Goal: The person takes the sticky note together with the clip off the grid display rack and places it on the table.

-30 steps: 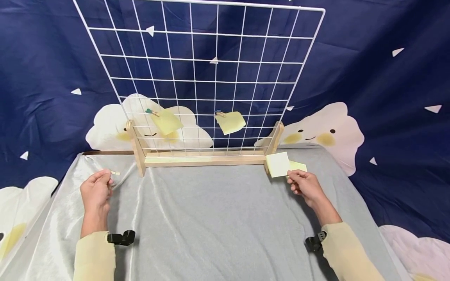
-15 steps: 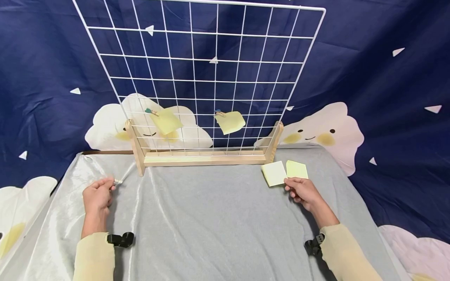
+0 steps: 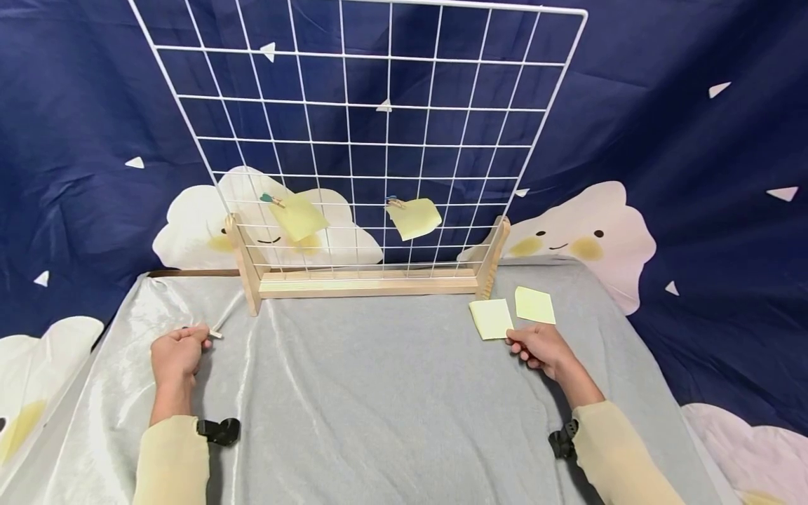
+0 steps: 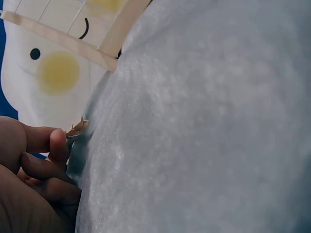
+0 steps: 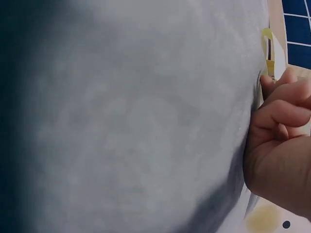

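My left hand [image 3: 178, 354], over the left of the table, pinches a small wooden clothespin [image 3: 216, 334] between thumb and fingertips. The left wrist view shows the pale clothespin [image 4: 77, 128] poking out past the fingers. On the right, my right hand [image 3: 541, 348] pinches a square yellow sticky note [image 3: 491, 319] by its right corner, in front of the stand's right foot. In the right wrist view the note [image 5: 269, 53] has a curled edge. A second yellow sticky note [image 3: 534, 306] lies on the cloth just beyond that hand.
A white wire grid [image 3: 367, 145] stands upright in a wooden base [image 3: 369, 286] at the back. Two yellow notes, one left [image 3: 303, 219] and one nearer the middle [image 3: 416, 219], hang clipped to it. Grey cloth [image 3: 372, 393] covers the table; a blue cloud-print curtain hangs behind.
My right hand has drawn the held note toward me and slightly left, lower than before, uncovering the other note. My left hand has come slightly nearer with the clothespin, which now points more downward.
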Demonstrator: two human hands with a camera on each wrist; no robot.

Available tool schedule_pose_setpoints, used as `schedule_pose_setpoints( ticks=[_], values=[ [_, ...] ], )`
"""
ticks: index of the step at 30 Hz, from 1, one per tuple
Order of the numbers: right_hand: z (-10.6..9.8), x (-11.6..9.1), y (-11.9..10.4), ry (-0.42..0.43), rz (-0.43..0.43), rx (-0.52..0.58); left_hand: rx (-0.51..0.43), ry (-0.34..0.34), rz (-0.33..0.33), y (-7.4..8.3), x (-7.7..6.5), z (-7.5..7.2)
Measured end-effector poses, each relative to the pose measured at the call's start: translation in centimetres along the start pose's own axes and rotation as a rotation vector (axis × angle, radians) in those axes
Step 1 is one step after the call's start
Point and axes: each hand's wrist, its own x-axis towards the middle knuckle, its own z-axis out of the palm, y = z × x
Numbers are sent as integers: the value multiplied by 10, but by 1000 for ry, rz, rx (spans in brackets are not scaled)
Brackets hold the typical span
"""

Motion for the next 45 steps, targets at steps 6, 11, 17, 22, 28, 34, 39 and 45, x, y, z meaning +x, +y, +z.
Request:
schedule_pose_setpoints(
  ticks=[6,11,17,22,28,34,39,45],
  values=[
    [0,-2,-1,-49,17,-56,43,4,-1,-1,-1,0],
    [-2,-3,-1,-30,29,-113,31,20,-14,-3,-1,-1],
    [-5,-7,-2,-7,15,-131,13,51,-10,-3,-1,-2],
    [-7,-7,-7,24,-3,-137,-83,63,20,-2,1,-2],
    [-3,-4,-19,35,-58,-125,-186,51,35,3,-1,-1],
    [4,-1,-27,33,-104,-82,-233,13,28,7,-3,-1],
    [11,4,-32,50,-143,-46,-317,6,54,14,-4,0],
    [22,7,-41,39,-170,29,-349,-11,99,26,-8,2]
  ],
)
